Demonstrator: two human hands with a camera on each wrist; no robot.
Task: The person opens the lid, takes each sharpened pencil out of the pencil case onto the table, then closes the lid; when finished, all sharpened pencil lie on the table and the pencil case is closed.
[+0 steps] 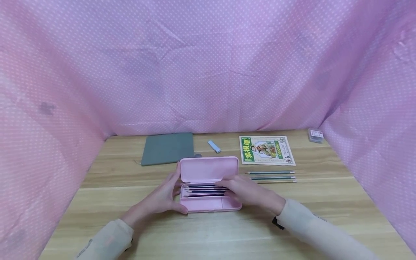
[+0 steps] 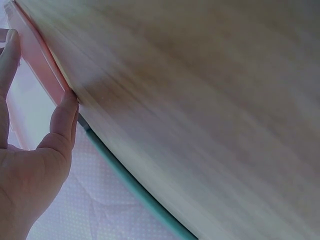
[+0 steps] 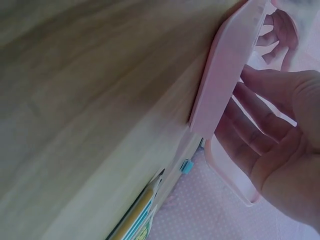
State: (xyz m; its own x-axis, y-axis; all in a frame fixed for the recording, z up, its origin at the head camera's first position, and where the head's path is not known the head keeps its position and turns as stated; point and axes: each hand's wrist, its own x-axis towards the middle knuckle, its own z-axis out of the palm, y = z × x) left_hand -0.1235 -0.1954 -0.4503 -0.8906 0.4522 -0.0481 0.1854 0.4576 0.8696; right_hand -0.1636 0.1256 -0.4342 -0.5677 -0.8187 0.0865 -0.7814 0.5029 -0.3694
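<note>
A pink pencil case [image 1: 208,205] lies with its lid [image 1: 209,169] raised at the back. Inside, several dark pencils [image 1: 203,191] lie side by side in the rear compartment, tips to the left. My left hand [image 1: 164,196] grips the case's left end, thumb at the front corner and fingers at the back. Reaching in from the right, my right hand [image 1: 242,188] has its fingers and thumb about the right ends of the pencils. Its fingertips are hidden behind the case wall [image 3: 222,82] in the right wrist view.
Three pencils [image 1: 271,177] lie right of the case, below a green-and-white illustrated booklet [image 1: 267,150]. Behind the case are a grey-green notebook [image 1: 168,148] and a small light-blue strip [image 1: 213,146]. A small clear box [image 1: 315,135] stands at the back right. Pink dotted cloth [image 1: 208,72] surrounds the table.
</note>
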